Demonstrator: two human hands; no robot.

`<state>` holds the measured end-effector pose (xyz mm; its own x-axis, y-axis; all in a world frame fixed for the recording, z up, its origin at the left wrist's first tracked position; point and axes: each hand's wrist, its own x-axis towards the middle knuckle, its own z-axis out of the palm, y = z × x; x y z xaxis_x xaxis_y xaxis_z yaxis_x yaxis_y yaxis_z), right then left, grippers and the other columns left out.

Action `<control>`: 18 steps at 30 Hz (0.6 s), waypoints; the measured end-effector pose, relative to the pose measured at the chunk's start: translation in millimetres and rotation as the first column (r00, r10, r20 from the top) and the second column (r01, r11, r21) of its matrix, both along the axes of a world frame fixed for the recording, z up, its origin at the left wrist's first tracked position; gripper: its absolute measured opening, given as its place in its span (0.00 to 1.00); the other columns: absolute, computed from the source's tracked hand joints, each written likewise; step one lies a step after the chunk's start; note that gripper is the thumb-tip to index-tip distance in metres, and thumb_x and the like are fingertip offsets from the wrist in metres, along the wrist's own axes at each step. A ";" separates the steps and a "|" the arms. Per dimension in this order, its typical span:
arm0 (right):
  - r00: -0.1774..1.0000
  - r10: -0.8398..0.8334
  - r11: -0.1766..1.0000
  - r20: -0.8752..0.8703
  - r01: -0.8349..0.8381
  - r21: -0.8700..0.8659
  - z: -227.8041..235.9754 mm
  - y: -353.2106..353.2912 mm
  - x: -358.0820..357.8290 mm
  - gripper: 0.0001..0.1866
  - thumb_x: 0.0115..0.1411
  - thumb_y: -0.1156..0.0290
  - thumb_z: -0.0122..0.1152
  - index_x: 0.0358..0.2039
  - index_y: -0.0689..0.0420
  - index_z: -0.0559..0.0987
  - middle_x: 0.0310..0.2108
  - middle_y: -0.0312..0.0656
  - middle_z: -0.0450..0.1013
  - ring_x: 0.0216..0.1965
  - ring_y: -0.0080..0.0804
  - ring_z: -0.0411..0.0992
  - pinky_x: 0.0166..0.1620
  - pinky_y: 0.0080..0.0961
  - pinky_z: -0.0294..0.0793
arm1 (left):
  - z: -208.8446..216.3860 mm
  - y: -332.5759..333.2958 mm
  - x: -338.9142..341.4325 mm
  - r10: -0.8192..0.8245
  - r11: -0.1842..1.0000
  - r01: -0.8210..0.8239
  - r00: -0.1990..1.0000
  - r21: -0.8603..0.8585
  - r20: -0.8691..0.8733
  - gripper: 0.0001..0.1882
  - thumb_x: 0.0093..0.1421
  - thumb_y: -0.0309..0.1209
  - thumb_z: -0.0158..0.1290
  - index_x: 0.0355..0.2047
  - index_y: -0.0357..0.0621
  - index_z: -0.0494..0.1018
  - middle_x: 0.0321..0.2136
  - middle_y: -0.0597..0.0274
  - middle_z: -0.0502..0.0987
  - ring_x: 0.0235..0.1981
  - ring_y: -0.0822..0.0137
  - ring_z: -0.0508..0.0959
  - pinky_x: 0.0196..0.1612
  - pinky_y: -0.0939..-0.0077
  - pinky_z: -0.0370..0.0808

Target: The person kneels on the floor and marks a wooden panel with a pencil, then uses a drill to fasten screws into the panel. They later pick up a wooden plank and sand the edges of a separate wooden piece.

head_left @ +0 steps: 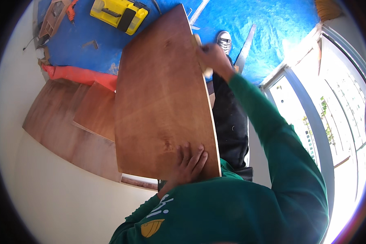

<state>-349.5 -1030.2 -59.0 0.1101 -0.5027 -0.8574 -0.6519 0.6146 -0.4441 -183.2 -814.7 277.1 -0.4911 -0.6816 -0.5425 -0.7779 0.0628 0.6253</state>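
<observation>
The brown plywood board (162,97) takes centre stage, stretched out in front of the person, its near end right up by the green sweatshirt (232,203). And the hands are well apart! Down at the near end, the left hand (189,164) lies flat on the board's face, fingers spread, just in from the right-hand edge. Further up that same edge, here's the right hand (215,58), blurred, fingers curled around a pale block (208,73) set against the board's rim; the blur hides exactly what kind of block it is.

Just right of the board, a leg in black trousers (230,118), with a grey-and-white sneaker (224,40) beyond, and a handsaw (245,49) close by on the blue floor covering (284,20). Over at the top left, a yellow toolbox (105,15) with a black handle, and further left an orange drill (71,11). On the left flank, a smaller reddish-brown panel (97,112) overlaps a longer brown panel (55,107), and a red sheet (83,76) runs along their far side. Out right, bright light pours through the glazed opening (299,114).
</observation>
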 end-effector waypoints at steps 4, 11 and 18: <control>0.998 0.002 0.997 -0.062 -0.006 -0.071 -117.5 -55.3 23.9 0.33 0.61 0.42 0.65 0.48 0.62 0.87 0.45 0.61 0.84 0.51 0.57 0.83 0.55 0.49 0.82 | -1.6 2.8 -6.5 0.009 0.999 -0.008 1.000 -0.034 0.011 0.29 0.73 0.40 0.49 0.68 0.36 0.69 0.73 0.39 0.65 0.71 0.22 0.65 0.71 0.20 0.58; 0.999 -0.014 0.999 -0.039 0.015 0.042 -129.2 -59.4 21.1 0.33 0.60 0.42 0.63 0.51 0.59 0.88 0.51 0.57 0.83 0.57 0.56 0.81 0.61 0.48 0.79 | 2.5 6.3 -14.6 0.120 0.990 -0.118 0.993 0.083 -0.021 0.30 0.73 0.40 0.50 0.70 0.35 0.68 0.74 0.39 0.64 0.72 0.22 0.63 0.72 0.20 0.55; 0.991 -0.040 0.992 0.124 0.054 -0.112 160.0 73.0 -48.2 0.21 0.65 0.54 0.65 0.35 0.65 0.85 0.31 0.63 0.81 0.38 0.62 0.82 0.41 0.55 0.79 | -7.1 16.4 -9.9 0.056 0.998 -0.056 0.998 -0.002 -0.007 0.41 0.62 0.42 0.60 0.73 0.36 0.65 0.75 0.41 0.63 0.74 0.24 0.61 0.73 0.22 0.55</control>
